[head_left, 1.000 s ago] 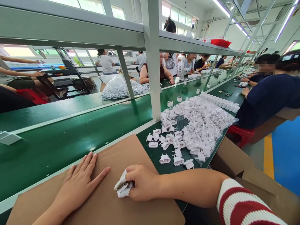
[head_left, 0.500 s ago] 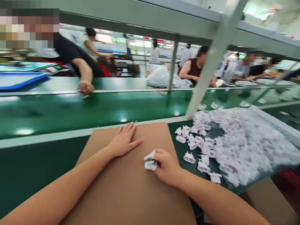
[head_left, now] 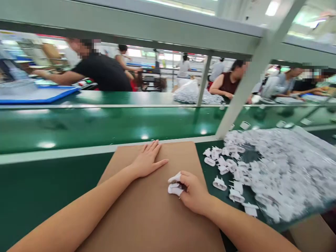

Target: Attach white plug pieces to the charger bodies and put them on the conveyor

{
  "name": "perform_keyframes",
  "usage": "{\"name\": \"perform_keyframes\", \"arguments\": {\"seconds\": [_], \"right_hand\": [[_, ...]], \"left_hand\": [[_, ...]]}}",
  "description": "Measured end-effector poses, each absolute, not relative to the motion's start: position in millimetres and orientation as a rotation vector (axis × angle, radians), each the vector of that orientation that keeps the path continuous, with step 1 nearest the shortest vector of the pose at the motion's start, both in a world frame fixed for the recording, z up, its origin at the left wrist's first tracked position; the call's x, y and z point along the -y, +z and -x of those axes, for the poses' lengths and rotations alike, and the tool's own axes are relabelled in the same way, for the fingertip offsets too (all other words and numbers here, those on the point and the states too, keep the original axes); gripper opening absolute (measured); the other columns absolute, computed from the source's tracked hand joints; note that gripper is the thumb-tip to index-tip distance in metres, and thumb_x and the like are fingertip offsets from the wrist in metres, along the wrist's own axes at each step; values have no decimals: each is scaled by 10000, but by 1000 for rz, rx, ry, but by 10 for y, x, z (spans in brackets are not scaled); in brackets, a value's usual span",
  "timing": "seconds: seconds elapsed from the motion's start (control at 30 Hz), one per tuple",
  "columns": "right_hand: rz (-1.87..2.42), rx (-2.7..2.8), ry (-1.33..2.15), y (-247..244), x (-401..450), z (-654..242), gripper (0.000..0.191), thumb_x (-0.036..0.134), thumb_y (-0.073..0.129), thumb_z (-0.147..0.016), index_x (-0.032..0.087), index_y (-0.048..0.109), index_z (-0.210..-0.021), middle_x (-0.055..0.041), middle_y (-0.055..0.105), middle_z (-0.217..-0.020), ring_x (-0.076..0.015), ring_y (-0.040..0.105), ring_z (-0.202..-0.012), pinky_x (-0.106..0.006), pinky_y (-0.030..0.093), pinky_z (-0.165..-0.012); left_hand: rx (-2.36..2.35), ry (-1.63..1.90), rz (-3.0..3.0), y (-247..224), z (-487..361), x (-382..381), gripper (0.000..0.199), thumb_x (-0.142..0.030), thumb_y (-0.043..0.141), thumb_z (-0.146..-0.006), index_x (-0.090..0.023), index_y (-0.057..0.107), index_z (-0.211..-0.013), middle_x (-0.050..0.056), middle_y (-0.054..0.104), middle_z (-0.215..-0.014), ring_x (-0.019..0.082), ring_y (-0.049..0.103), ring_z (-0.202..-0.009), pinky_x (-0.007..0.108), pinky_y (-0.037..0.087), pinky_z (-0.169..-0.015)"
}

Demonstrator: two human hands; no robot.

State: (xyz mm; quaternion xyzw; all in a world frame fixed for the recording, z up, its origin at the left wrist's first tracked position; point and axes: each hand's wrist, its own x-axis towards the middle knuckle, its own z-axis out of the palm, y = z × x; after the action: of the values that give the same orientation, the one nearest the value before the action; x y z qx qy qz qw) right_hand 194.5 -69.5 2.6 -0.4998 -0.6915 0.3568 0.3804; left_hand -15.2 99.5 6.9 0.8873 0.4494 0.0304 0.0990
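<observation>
My left hand lies flat with fingers spread on a brown cardboard sheet, holding nothing. On the same cardboard, to the right and nearer to me, rests my right hand. Its thumb and forefinger wear white finger covers and are curled close together in a pinch. Whether a small thing sits between those tips, I cannot make out. Just right of the cardboard, small white plastic plug parts with pins lie loose on the dark green bench.
A clear plastic bag with many white parts spreads at the right. Beyond the bench runs a green conveyor belt carrying white pieces at right. A slanted metal post rises near the bag. Co-workers, one in a black shirt, sit across, near a blue-rimmed tray.
The view has shifted, so the bench and cardboard appear further right. Both my hands keep their places on the cardboard. The co-worker in black has drawn an arm back from the belt toward the tray.
</observation>
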Motion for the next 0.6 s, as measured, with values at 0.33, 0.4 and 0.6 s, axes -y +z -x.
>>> {"name": "perform_keyframes", "arguments": {"seconds": [0.33,0.4,0.6], "right_hand": [[1373,2038,609,-3,587,-1924,140,169,713,-825,186,742,-961,-33,677,-935,-179,643,-871,-266,474,-716],[1378,2113,556,-8,570,-1917,117,198,717,-825,175,730,-939,-36,677,-937,-181,643,-856,-272,465,-699],[1364,2161,588,53,549,-1926,184,208,687,-832,194,713,-1013,-31,695,-1016,-185,662,-907,-265,455,-681]], "left_hand": [[-1328,127,-2745,-193,284,-1269,950,-776,359,-944,-180,346,-1684,116,140,-1775,361,186,-1636,571,142,-1331],[-1344,143,-2743,-187,276,-1288,947,-777,375,-930,-184,386,-1668,129,120,-1779,378,214,-1626,576,168,-1323],[-1341,173,-2776,-231,314,-1294,926,-745,351,-925,-153,450,-1630,172,176,-1764,415,206,-1620,605,232,-1294]]}}
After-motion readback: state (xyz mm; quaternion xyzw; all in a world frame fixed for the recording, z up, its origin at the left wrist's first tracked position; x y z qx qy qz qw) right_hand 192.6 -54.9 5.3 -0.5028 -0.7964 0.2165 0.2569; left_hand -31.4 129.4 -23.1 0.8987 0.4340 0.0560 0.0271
